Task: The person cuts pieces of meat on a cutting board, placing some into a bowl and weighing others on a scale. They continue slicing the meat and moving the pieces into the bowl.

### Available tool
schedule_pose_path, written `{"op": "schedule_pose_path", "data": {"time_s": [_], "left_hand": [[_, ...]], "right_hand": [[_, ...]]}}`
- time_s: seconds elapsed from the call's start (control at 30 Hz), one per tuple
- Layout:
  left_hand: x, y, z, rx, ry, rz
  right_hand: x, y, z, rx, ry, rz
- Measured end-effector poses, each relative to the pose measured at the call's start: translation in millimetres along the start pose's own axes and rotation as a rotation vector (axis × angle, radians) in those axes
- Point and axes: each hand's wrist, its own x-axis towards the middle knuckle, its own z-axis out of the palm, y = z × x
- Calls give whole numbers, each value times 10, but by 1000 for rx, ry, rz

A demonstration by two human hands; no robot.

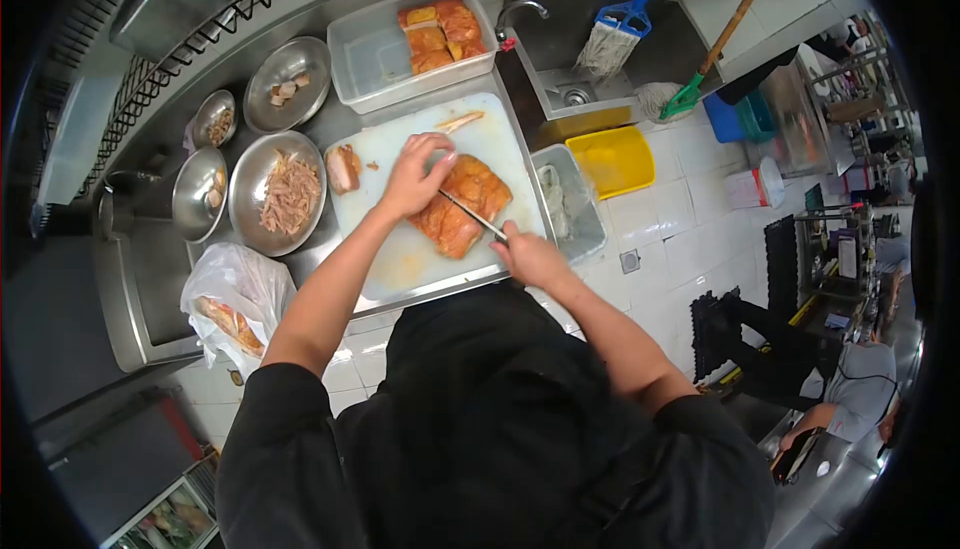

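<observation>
A large slab of orange-brown meat (478, 189) lies on a white cutting board (400, 244). My right hand (530, 254) is closed round the handle of a knife (470, 211), whose blade lies across the slab. My left hand (415, 177) is at the slab's upper left edge near the blade, its fingers curled; what is under the fingertips is hidden. A smaller cut piece of meat (342, 169) sits at the board's left edge. A pale strip (460, 122) lies near the board's top.
Left of the board stand metal bowls, one with shredded meat (290, 194). A plastic container (370, 59) with meat pieces is behind. A plastic bag (240, 294) lies front left. Right are a sink (560, 49), a yellow tub (612, 162) and, farther off, a person (860, 389).
</observation>
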Motion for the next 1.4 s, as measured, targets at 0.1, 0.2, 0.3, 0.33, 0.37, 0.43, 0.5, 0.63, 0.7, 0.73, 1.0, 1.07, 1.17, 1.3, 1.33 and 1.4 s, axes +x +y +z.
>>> {"op": "schedule_pose_path", "data": {"time_s": [0.1,0.2,0.3,0.33,0.37,0.43,0.5,0.63,0.7,0.73,1.0,1.07,1.17,1.3,1.33,1.4], "left_hand": [[-197,175,-335,-124,-325,-268],[-343,316,-305,401,-495,224],[-456,263,-202,409,-358,214],[-507,235,-193,410,-355,215],[-540,254,-207,400,-367,160],[-581,268,-197,384,-365,94],[-617,260,-191,385,-340,99],[-635,211,-151,365,-346,68],[-673,239,-55,335,-328,91],[-704,241,-31,343,-310,74],[-813,313,-329,395,-236,-30],[-871,332,-316,391,-239,-72],[-796,290,-281,404,-305,-118],[-613,391,-201,454,-307,-37],[-584,388,-186,517,-328,-27],[-565,337,-170,561,-343,-41]], "right_hand": [[135,36,-193,-84,-18,-28],[303,74,-347,-114,-36,-88],[327,32,-353,-144,-45,-115],[264,-7,-303,-128,-32,-90],[232,-33,-290,-115,-20,-65],[270,17,-217,-91,2,-83],[228,26,-190,-55,22,-99],[71,161,-395,-70,-41,-108],[57,165,-411,-80,-78,-98],[74,169,-404,-92,-85,-95],[107,-60,-261,-294,125,-166],[19,-70,-227,-226,164,-166],[-17,30,-301,-37,206,-164],[-141,180,-489,211,161,-171],[-162,214,-508,244,140,-180],[-178,296,-488,238,133,-162]]}}
